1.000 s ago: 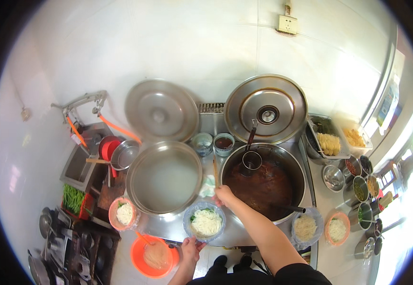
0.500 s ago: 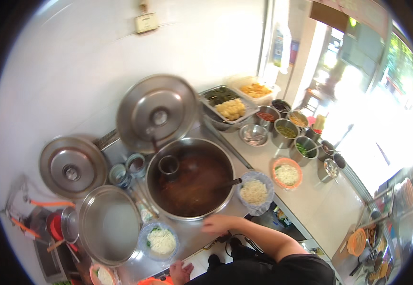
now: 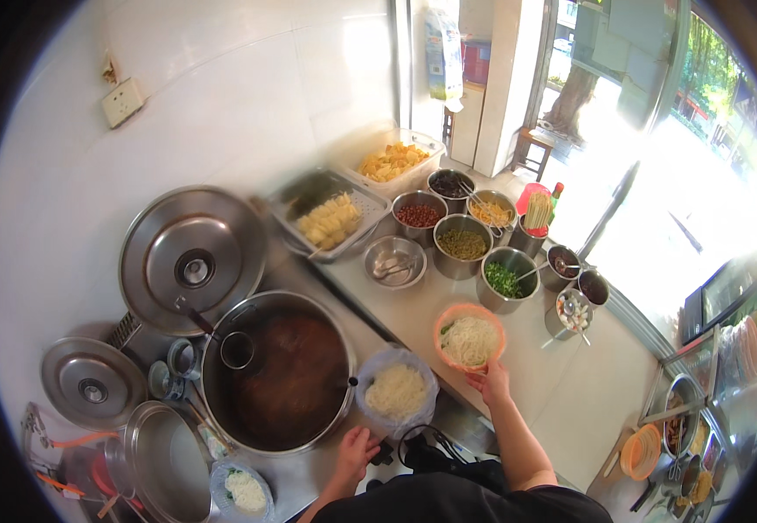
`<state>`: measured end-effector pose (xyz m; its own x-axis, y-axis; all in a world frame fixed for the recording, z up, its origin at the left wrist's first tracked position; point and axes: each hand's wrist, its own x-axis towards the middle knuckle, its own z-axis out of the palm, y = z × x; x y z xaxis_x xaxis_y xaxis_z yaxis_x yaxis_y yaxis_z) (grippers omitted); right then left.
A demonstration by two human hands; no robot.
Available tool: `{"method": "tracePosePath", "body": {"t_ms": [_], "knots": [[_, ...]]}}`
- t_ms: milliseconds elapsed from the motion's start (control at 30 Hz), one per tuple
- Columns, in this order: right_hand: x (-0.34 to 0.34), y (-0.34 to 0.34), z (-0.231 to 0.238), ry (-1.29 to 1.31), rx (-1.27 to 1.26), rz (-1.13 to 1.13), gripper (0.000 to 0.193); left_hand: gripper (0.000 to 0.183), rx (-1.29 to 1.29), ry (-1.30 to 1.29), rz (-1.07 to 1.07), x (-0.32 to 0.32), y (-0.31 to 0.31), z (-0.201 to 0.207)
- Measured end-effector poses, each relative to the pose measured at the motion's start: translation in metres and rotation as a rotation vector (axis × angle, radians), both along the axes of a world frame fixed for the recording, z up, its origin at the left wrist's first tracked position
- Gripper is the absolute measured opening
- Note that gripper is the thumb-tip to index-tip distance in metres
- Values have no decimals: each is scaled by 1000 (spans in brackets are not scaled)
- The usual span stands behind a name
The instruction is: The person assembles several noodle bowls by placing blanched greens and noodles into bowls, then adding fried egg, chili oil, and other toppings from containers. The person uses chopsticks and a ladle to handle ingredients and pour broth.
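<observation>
My right hand (image 3: 490, 385) grips the near rim of an orange bowl (image 3: 445, 359) lined with clear plastic. White noodles (image 3: 469, 341) fill that bowl, with a little green at its left side. My left hand (image 3: 359, 449) is raised over the near edge of the steel counter, fingers loosely bent and nothing seen in them. Between the hands stands a plastic-lined pale bowl (image 3: 431, 405) of noodles. Left of it is a large steel pot (image 3: 350, 349) of dark reddish-brown broth, with a long-handled cup-shaped ladle (image 3: 237, 350) hanging inside near its left wall.
Steel tubs of chopped scallions (image 3: 504, 279), green pickles (image 3: 463, 244) and peanuts (image 3: 419, 215) line the back counter. A metal dish (image 3: 394, 261) holds spoons. Two large lids (image 3: 192, 261) lean at the wall. Another noodle bowl (image 3: 243, 491) sits beside a wide steel pan (image 3: 139, 427).
The view has swung right. My right hand has moved from beside the pot to the orange noodle bowl and taken its rim. My left hand has come up near the pot.
</observation>
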<state>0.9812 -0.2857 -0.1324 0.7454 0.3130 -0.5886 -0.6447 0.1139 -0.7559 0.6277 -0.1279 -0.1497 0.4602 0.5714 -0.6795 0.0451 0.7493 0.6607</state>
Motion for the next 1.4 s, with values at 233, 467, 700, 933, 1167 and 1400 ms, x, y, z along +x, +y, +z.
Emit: {"method": "tracePosePath", "body": {"t_ms": [233, 467, 700, 933, 1167, 1400], "knots": [[84, -7, 27, -516, -609, 232, 37, 48, 77, 19, 39, 70, 10, 3], [179, 65, 108, -1307, -601, 121, 19, 57, 133, -78, 78, 85, 8, 20], [340, 170, 92, -1320, -1003, 261, 18, 58, 66, -136, 88, 99, 12, 30], [388, 200, 79, -1190, -1368, 490, 27, 57, -30, -196, 134, 104, 18, 54], [396, 185, 123, -1135, -1243, 776, 28, 62, -123, -190, 233, 143, 35, 132], [388, 177, 106, -1259, -1282, 571, 22, 60, 16, -250, 328, 163, 67, 171]]}}
